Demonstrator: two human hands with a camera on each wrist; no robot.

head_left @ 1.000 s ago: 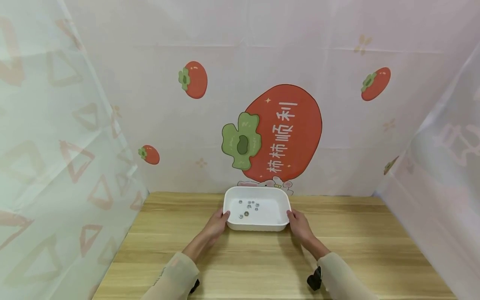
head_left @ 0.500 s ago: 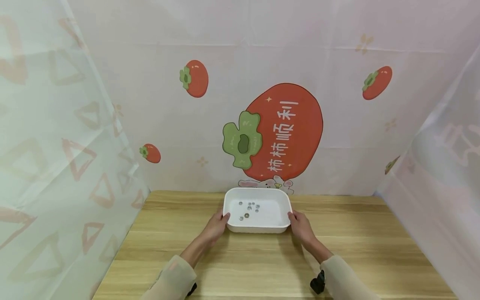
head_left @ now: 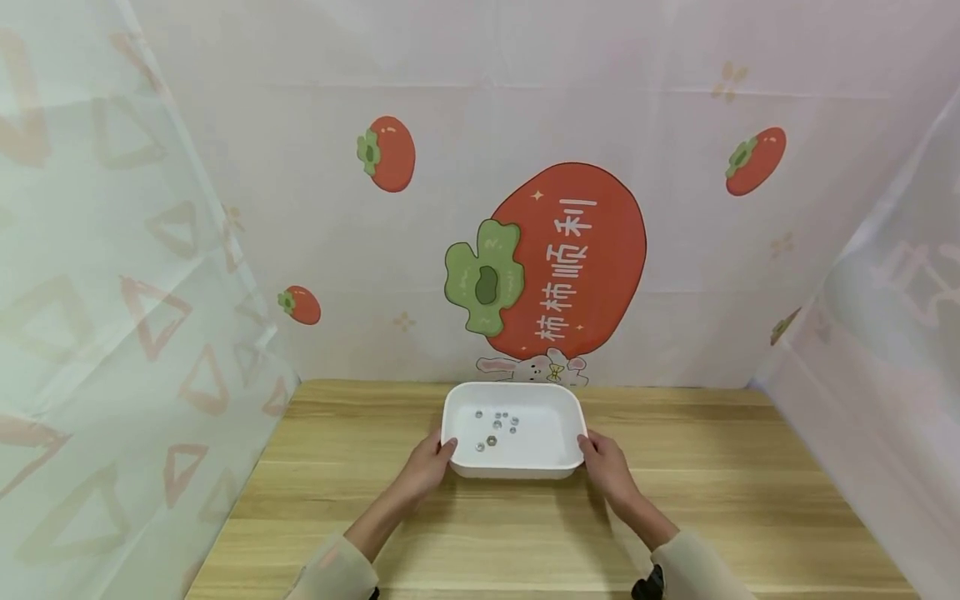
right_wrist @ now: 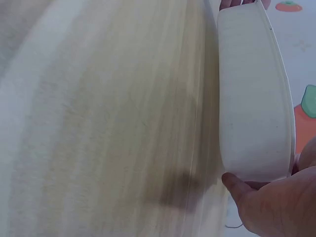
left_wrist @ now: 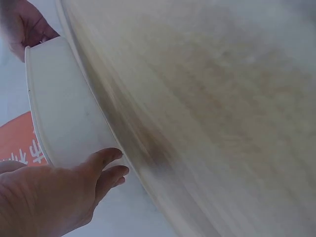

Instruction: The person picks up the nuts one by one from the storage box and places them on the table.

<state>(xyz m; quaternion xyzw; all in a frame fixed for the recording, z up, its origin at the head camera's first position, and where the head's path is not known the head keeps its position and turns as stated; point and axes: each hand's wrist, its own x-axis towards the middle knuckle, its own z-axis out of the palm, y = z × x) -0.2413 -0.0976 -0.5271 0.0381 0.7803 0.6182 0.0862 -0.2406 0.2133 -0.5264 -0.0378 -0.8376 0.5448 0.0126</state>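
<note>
A white rectangular tray sits at the middle of the wooden table, with several small metal nuts loose on its floor towards the left. My left hand grips the tray's left end, thumb on the near left corner. My right hand grips the right end the same way. In the left wrist view, my left hand has its fingers curled against the tray's outer wall. My right hand presses its thumb against the tray's side in the right wrist view.
A printed cloth backdrop with persimmon pictures rises right behind the table's far edge. Sheer curtains close in the left side and the right side. Bare tabletop lies on both sides of the tray and in front of it.
The tray has come a little nearer to me, still held at both ends by both hands. The small rabbit print behind it now shows in full.
</note>
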